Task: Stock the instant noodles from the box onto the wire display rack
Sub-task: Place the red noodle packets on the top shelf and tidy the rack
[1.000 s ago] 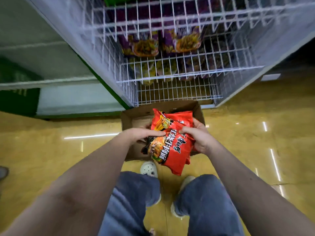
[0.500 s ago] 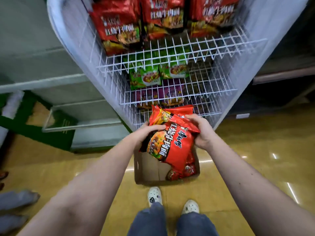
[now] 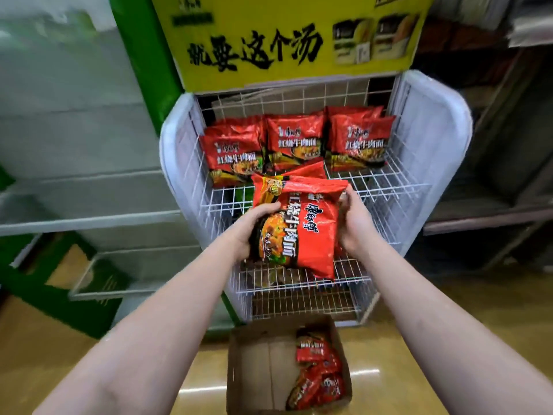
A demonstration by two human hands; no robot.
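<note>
Two hands share one load in the head view, as far as I can judge from my desk. The left hand (image 3: 254, 224) has its fingers curled over the left edge of a red noodle bundle (image 3: 302, 229); its thumb I cannot make out. The right hand (image 3: 356, 227) clasps the right edge, its fingers wrapped round near the top corner. The bundle is at least two packets (a second red wrapper peeks out behind the top edge). It is held tilted in the air in front of the wire display rack (image 3: 425, 187), about level with the front of the top shelf and not resting on it.

Towards the back of that shelf I count three stacks of the same red packets side by side: the left stack (image 3: 236, 151), the middle stack (image 3: 294, 139) and the right stack (image 3: 359, 139). The lower shelves hold darker packets (image 3: 281, 278), too blurred for me to name. A yellow sign (image 3: 284, 73) with black lettering tops the rack, and a green post (image 3: 143, 55) stands just to its left.

Down on the glossy floor (image 3: 449, 339), the cardboard box (image 3: 254, 369) stands just in front of the rack's foot. It is open on top, with more boxed red packets (image 3: 320, 372) heaped against its right wall.
</note>
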